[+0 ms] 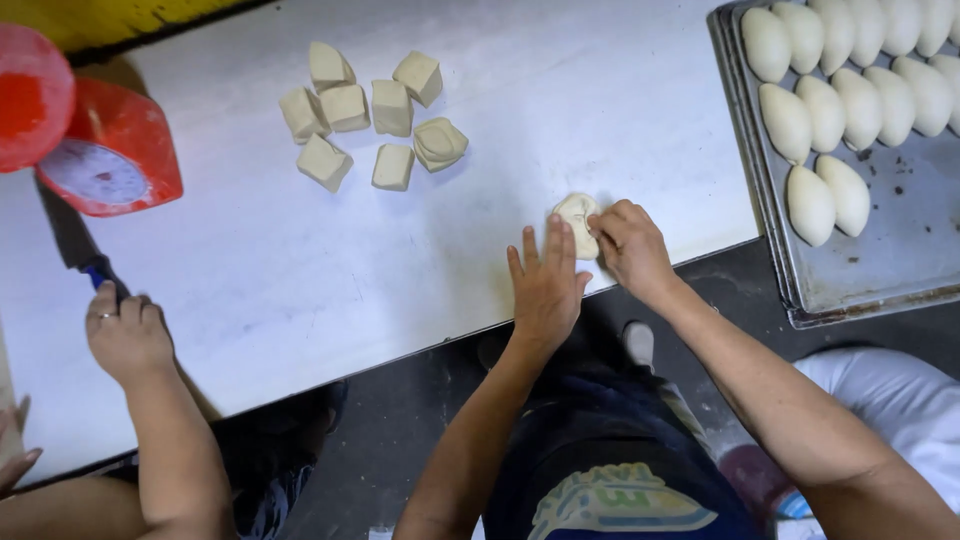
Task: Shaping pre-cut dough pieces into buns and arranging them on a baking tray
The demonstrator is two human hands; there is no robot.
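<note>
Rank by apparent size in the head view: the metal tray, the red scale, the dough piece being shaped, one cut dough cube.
1. Metal tray
2. Red scale
3. Dough piece and dough cube: they look alike, and hands partly hide the piece.

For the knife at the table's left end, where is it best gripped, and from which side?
By the blue handle, from the table's near edge. The knife lies flat with its blade pointing away toward the red scale, and another person's hand already rests at the handle end.
</note>
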